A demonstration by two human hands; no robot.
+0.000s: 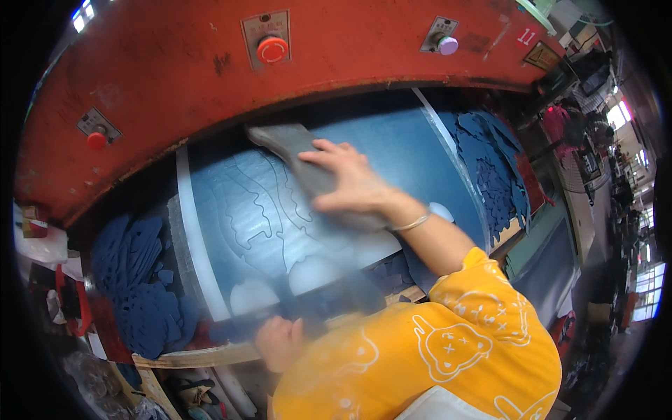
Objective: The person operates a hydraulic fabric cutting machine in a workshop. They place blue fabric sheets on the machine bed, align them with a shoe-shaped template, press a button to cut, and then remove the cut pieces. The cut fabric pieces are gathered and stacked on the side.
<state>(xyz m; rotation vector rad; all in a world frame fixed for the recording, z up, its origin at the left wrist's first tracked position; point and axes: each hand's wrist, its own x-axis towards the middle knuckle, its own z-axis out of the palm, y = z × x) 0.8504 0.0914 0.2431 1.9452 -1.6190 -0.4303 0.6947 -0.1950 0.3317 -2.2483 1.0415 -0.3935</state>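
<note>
My right hand (348, 176) lies over a grey, curved cutting die (283, 138), fingers spread across its top and thumb at its near side. The die rests on a blue sheet (374, 136) spread over the press bed. Thin wavy cut outlines show in the sheet left of the die. Low in the view, close to my yellow shirt, my left hand (280, 343) is closed and blurred. It seems to grip a dark blue piece of sheet material (301, 318), also smeared by motion. Rounded white gaps (311, 273) line the sheet's near edge.
A red press beam (350, 59) spans the far side, bearing a red push button (272, 50) and others. Piles of dark blue cut pieces flank the bed, one at left (143, 294) and one at right (493, 175). A wooden edge (196, 358) runs along the near side.
</note>
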